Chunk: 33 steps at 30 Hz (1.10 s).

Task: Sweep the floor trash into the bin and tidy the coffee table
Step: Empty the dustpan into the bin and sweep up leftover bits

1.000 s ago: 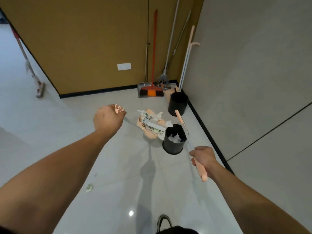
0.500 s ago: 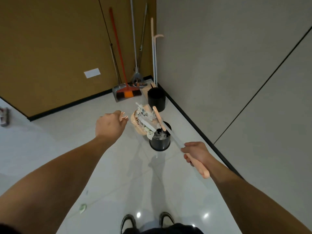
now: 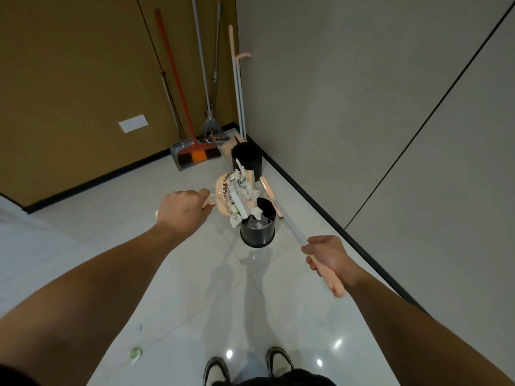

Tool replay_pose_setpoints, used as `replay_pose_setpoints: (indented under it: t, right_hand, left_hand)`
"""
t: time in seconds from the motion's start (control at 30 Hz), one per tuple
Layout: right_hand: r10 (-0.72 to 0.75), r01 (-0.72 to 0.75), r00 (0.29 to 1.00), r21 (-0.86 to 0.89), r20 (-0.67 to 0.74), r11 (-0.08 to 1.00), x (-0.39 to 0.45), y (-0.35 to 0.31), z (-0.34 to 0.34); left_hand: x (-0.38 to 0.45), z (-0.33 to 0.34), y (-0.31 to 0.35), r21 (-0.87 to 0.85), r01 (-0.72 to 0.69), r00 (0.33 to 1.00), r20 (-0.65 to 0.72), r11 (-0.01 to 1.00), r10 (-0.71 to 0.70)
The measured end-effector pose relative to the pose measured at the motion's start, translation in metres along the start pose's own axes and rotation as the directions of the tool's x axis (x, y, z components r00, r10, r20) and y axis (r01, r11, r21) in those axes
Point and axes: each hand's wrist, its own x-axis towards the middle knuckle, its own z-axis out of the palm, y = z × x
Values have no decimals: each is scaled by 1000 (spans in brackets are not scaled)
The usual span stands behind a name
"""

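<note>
My left hand [image 3: 182, 208] grips the handle of a pink dustpan [image 3: 223, 195], which is raised and tilted over a black bin [image 3: 257, 232]. Crumpled paper and a white box [image 3: 240, 203] hang from the pan's lip above the bin's mouth; some paper lies inside the bin. My right hand [image 3: 326, 254] holds a pink-handled broom [image 3: 289, 227] whose head [image 3: 271, 195] sits by the bin's far rim.
A second black bin [image 3: 247, 160] stands behind, near the grey wall. Brooms, a mop and a grey dustpan [image 3: 192, 156] lean in the corner. Two paper scraps [image 3: 135, 355] lie on the floor at lower left. My shoes [image 3: 245, 367] show at the bottom.
The dustpan has tipped further over the bin and its load has slid toward the bin's mouth. The view has moved closer and turned right.
</note>
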Motion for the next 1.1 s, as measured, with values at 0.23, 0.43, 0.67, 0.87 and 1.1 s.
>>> replay_pose_setpoints:
  t: [0.23, 0.43, 0.67, 0.87, 1.1]
  right_hand:
    - [-10, 11, 1000, 10, -27, 1000, 1, -3, 7]
    - [-39, 38, 999, -93, -10, 995, -6, -10, 9]
    - [-36, 38, 999, -253, 12, 967, -18, -9, 7]
    - [-12, 6, 1000, -309, -15, 951, -29, -11, 2]
    - [-6, -22, 996, -297, -93, 955, -41, -13, -6]
  left_hand:
    - [1, 1, -5, 7, -48, 999, 24, 999, 48]
    - [1, 0, -5, 10, -85, 996, 13, 996, 85]
    - [11, -1, -9, 38, -103, 995, 12, 994, 102]
    - [16, 0, -16, 12, -78, 997, -3, 997, 78]
    - [19, -8, -21, 31, -98, 994, -38, 995, 99]
